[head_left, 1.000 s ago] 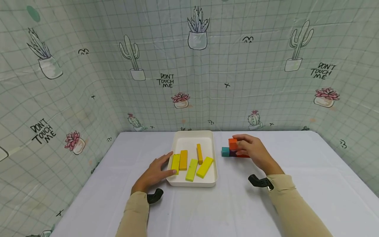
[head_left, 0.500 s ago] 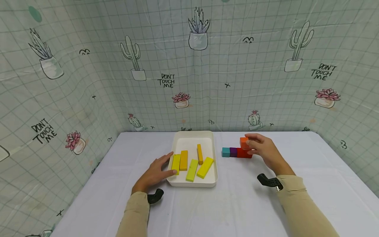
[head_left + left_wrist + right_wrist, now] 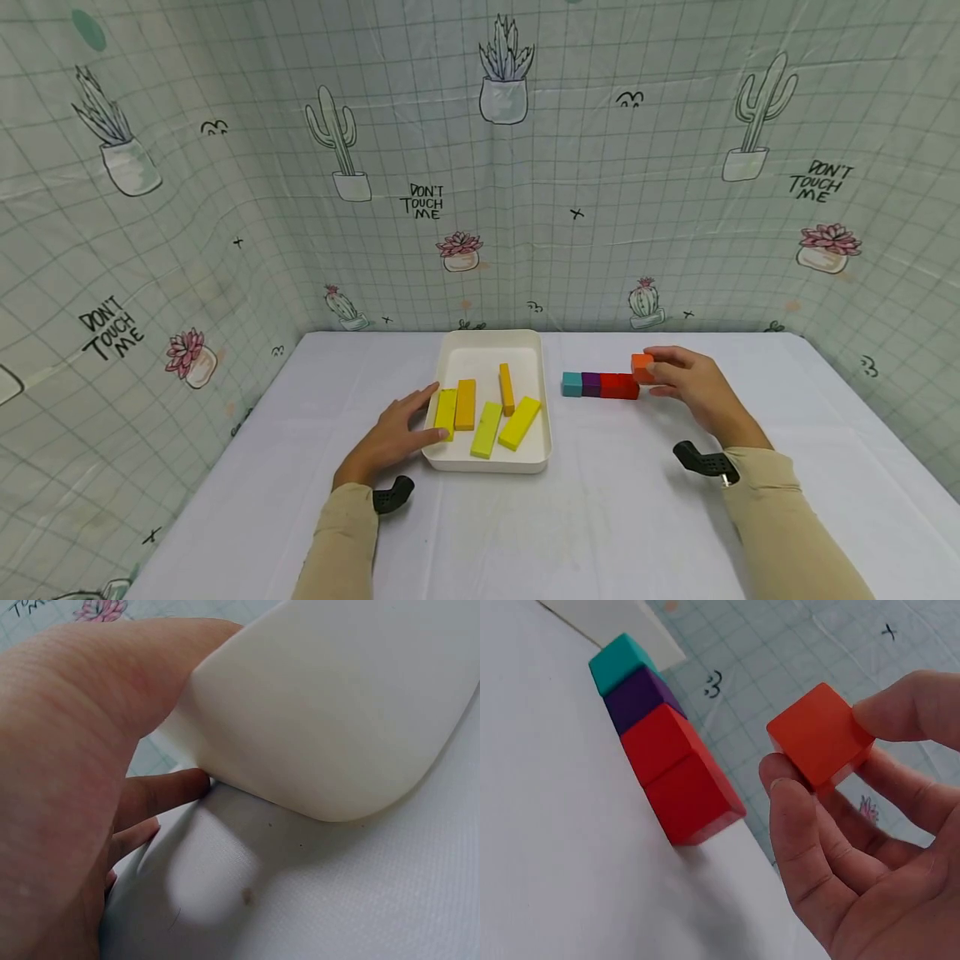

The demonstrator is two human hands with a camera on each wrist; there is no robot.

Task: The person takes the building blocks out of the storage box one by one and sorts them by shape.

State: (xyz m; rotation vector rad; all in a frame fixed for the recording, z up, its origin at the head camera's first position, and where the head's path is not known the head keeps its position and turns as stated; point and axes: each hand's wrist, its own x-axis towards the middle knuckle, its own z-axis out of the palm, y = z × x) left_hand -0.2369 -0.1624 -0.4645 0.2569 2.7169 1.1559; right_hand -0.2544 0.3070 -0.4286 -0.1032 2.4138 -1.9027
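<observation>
orange cube (image 3: 641,367) is up off the white table (image 3: 480,533), by the right end of a block row and apart from it. we've got it in our right hand (image 3: 693,387): thumb and fingertips pinch it, spread no wider than the cube, inner side of the fingers toward the right wrist cam. forearm angles in from lower right, tan right sleeve (image 3: 798,525), black wrist mount (image 3: 705,461).

row, left to right, end to end: teal cube (image 3: 572,384), purple cube (image 3: 591,384), two red cubes (image 3: 619,386). all on the table.

further left, white tray (image 3: 484,467). our left hand (image 3: 390,442) is at its left edge, spread wide: fingers nearly straight along the outside, thumb over the rim. left wrist view has a fingertip at the foot of the tray wall; we can't tell how hard it presses. tan left sleeve (image 3: 341,533) comes up from the bottom.

tray holds five long blocks: left yellow block (image 3: 446,414) by our thumb (contact unclear), amber block (image 3: 465,405) beside it, lime block (image 3: 486,430) toward the front, slanted yellow block (image 3: 519,424) right of that, narrow amber block (image 3: 506,390) behind.

backdrop: grid-printed cloth (image 3: 570,167), plant drawings, "don't touch me" lettering.
</observation>
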